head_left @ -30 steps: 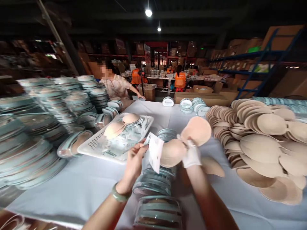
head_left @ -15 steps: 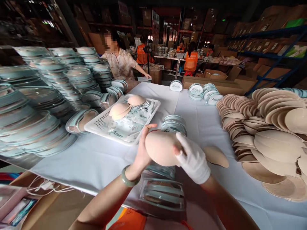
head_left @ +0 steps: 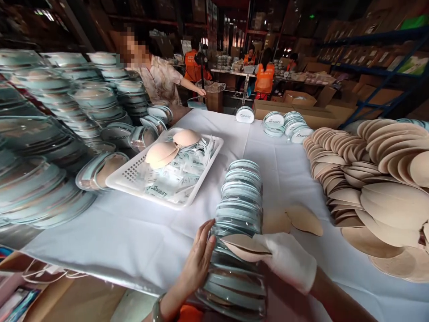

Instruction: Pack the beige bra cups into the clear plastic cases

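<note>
My right hand (head_left: 290,257), in a white glove, is closed on a beige bra cup (head_left: 246,247), its dark slit side facing me. This cup hangs over a row of clear cases with pale blue rims (head_left: 238,197), which runs toward my body. My left hand (head_left: 198,257), bare and with fingers stretched out, lies against the left side of that row. Further right, a loose beige cup (head_left: 304,220) rests on the cloth. Past the row on the left stands a white basket (head_left: 182,203) with a pair of cups (head_left: 162,154) on printed packets (head_left: 172,181).
Tall stacks of filled cases (head_left: 43,188) crowd the left. A big heap of beige cups (head_left: 393,205) covers the right side. Several lettered cases (head_left: 244,115) stand at the far edge of the white-clothed table (head_left: 134,228). A co-worker (head_left: 159,80) is behind the stacks.
Both hands came down toward me and apart. My left hand let go of the cup and went to the row's side; my right hand keeps it. The row is now uncovered.
</note>
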The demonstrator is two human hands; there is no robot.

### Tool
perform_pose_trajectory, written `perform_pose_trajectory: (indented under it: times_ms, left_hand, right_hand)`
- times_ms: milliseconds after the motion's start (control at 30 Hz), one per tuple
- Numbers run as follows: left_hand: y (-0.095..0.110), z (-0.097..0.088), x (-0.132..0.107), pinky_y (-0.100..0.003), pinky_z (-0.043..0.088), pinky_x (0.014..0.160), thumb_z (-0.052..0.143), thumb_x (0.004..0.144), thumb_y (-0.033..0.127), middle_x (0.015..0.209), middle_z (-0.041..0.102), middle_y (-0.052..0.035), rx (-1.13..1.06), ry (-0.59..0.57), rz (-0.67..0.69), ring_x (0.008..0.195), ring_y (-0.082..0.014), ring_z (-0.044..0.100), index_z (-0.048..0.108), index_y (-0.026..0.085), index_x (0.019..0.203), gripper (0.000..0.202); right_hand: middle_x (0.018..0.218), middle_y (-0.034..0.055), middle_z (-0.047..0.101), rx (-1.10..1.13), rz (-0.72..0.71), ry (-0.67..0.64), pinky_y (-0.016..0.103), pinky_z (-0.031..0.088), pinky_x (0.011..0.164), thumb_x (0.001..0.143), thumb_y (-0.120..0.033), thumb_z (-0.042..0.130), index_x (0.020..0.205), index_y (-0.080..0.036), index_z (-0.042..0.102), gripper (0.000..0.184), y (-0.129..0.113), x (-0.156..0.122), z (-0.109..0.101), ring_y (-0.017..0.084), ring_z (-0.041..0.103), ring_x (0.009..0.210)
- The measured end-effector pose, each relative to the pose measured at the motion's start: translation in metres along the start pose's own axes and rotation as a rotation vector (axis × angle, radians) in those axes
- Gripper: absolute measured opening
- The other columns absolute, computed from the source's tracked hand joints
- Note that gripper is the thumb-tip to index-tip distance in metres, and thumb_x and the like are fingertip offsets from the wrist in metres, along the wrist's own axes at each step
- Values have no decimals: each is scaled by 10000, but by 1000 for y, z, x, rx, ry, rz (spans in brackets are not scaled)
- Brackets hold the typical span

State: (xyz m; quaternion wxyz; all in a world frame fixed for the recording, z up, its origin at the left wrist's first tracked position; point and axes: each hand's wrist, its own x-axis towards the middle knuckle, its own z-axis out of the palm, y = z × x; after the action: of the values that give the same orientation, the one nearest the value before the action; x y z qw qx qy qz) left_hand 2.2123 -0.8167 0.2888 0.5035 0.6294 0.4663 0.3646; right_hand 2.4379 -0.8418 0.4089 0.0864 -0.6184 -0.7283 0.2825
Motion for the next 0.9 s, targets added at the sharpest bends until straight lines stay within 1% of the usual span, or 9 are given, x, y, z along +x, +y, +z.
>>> perform_pose_trajectory:
  times_ms: [67, 133, 267, 400, 500, 600, 700, 800, 900]
  left_hand:
    - [2, 4, -4, -477, 316, 1262, 366, 1055, 520, 1496, 499, -134, -15, -69, 12, 1465, -279, 425, 473, 253, 1470, 505]
    - [3, 5, -7, -471, 292, 1274, 361, 1065, 489, 1536, 458, -119, -32, -90, 15, 1487, -269, 393, 428, 275, 1509, 497]
    - [1, 6, -11, -436, 328, 1258, 330, 1072, 480, 1526, 453, -111, -59, -73, -31, 1472, -255, 417, 425, 276, 1497, 481]
    - [4, 9, -10, -410, 375, 1232, 363, 1060, 488, 1447, 515, -111, -57, -118, -5, 1422, -254, 482, 481, 275, 1453, 462]
    - [9, 11, -11, -406, 373, 1235, 359, 1062, 481, 1470, 500, -109, -46, -142, 26, 1441, -253, 466, 484, 282, 1463, 464]
    - [4, 11, -14, -395, 388, 1228, 368, 1059, 482, 1480, 498, -105, -41, -130, 19, 1441, -246, 470, 494, 302, 1461, 458]
    - [-8, 11, -17, -404, 417, 1211, 393, 1046, 503, 1476, 517, -102, -46, -90, -4, 1427, -256, 490, 519, 326, 1449, 458]
    - [-15, 13, -15, -426, 416, 1212, 431, 1024, 530, 1493, 515, -103, -43, -95, -8, 1414, -281, 506, 552, 333, 1432, 468]
    - [-12, 15, -13, -428, 429, 1203, 435, 1025, 516, 1501, 511, -92, -15, -96, 26, 1393, -280, 531, 550, 358, 1439, 457]
  right_hand:
    - [811, 58, 748, -235, 12, 10, 286, 559, 668, 981, -391, 609, 999, -236, 775, 228, 3, -2, 5, 206, 719, 728]
    - [855, 98, 735, -368, -9, 72, 320, 574, 717, 978, -374, 633, 1053, -171, 737, 240, 8, -1, 16, 199, 705, 763]
    - [1017, 82, 706, -378, -20, 120, 371, 602, 813, 991, -487, 601, 1199, -157, 654, 393, 17, -2, 33, 177, 689, 891]
    - [921, 49, 701, -363, 3, 172, 415, 591, 811, 1025, -420, 478, 1098, -271, 725, 298, 27, -11, 41, 260, 707, 1022]
    - [965, 81, 696, -334, 58, 223, 424, 585, 835, 1043, -408, 462, 1099, -223, 728, 328, 37, -18, 46, 266, 692, 1051]
    - [1114, 99, 679, -352, 122, 231, 387, 588, 877, 1030, -462, 538, 1188, -163, 667, 362, 56, -23, 35, 207, 668, 1018]
    - [1178, 88, 658, -409, 209, 241, 370, 582, 888, 1016, -465, 576, 1210, -160, 646, 369, 85, -23, 5, 187, 655, 1009]
    - [1180, 92, 659, -473, 313, 251, 382, 578, 900, 1014, -452, 585, 1208, -159, 646, 357, 116, -9, -21, 190, 654, 1016]
    - [1114, 86, 670, -511, 402, 245, 385, 580, 880, 1016, -450, 582, 1203, -131, 641, 375, 140, 13, -26, 182, 665, 964]
